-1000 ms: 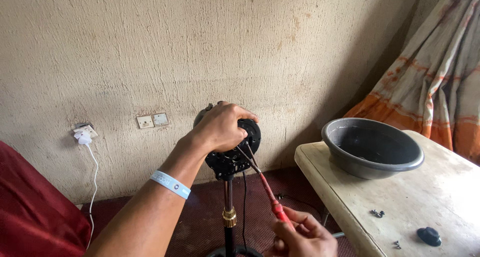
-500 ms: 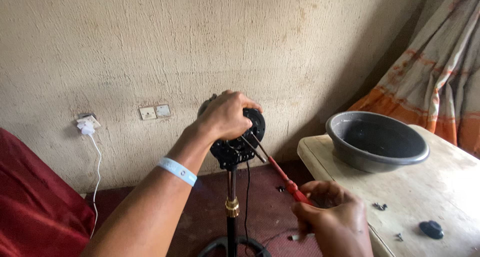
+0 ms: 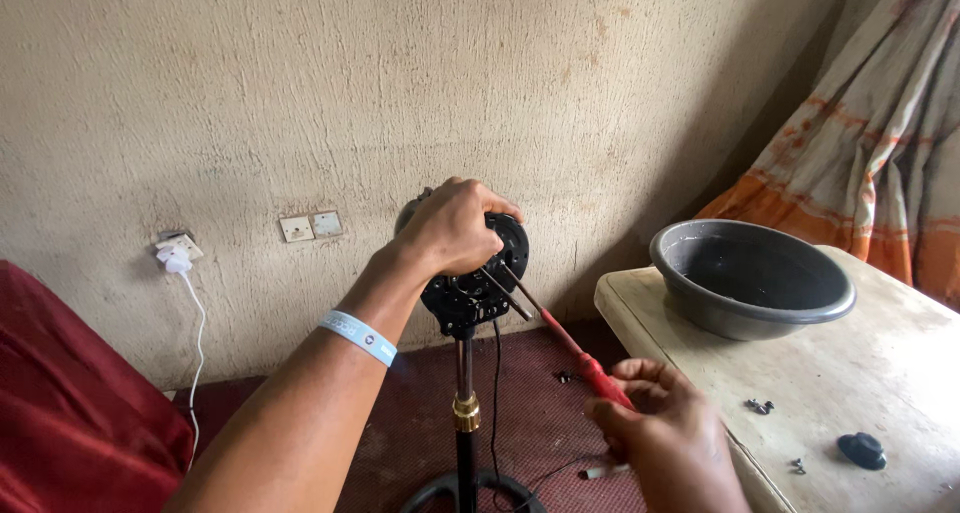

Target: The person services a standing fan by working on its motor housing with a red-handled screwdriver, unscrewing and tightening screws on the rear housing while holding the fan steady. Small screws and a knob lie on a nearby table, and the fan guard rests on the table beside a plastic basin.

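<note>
While the left hand clasps the black fan motor, the right hand's fingers grip a red-handled screwdriver.

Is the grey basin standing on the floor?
No, the grey basin stands on the pale table at the right, near its far edge, well above the dark red floor.

Left hand clasped, arm outstretched; right hand gripping low.

The screwdriver has a red handle; the fan motor is black. Right of the hands, a grey basin sits before an orange-striped curtain.
</note>
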A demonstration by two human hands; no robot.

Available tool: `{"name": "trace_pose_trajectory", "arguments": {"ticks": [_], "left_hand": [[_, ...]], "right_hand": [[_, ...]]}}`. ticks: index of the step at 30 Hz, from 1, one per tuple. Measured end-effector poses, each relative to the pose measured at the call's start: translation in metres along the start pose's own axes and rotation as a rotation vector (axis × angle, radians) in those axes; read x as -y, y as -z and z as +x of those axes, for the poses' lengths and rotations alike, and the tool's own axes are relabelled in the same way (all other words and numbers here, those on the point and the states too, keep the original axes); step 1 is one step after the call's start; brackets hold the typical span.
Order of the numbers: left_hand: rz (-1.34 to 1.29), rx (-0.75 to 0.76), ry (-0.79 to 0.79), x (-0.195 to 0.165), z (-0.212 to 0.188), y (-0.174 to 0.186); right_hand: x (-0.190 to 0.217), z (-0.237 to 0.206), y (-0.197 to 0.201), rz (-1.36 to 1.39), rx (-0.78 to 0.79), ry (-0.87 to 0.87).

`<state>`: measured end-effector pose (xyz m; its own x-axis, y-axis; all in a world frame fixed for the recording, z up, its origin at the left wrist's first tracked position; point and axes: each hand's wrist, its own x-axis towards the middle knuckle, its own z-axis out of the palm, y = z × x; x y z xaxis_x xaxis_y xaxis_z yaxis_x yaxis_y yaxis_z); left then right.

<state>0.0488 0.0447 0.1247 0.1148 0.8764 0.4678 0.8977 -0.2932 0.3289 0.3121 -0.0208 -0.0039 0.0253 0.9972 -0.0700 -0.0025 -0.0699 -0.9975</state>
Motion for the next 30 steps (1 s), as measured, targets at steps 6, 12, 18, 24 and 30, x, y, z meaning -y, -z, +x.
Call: {"name": "trace_pose_trajectory", "arguments": {"ticks": [6,12,18,24,30], "left_hand": [[0.006,0.002,-0.023,0.000,0.002,-0.004],[-0.018,-0.091,-0.113,0.001,-0.003,0.001],[-0.041,-0.026,-0.024,-0.004,0.001,-0.004],[-0.048,-0.085,-0.066,0.002,0.001,-0.004],[-0.018,0.017,0.098,0.004,0.003,-0.002]], "right_hand": [[0.006,-0.036,-0.014,-0.866,-0.412,1.000],[0.030,-0.005,0.006,0.216,0.250,-0.270],[0.012,-0.018,0.007,-0.658,-0.251,1.192],[0.017,-0.017,-0.005,-0.501,-0.144,0.149],[0.028,-0.009,0.000,-0.242,-0.120,-0.015]]}}
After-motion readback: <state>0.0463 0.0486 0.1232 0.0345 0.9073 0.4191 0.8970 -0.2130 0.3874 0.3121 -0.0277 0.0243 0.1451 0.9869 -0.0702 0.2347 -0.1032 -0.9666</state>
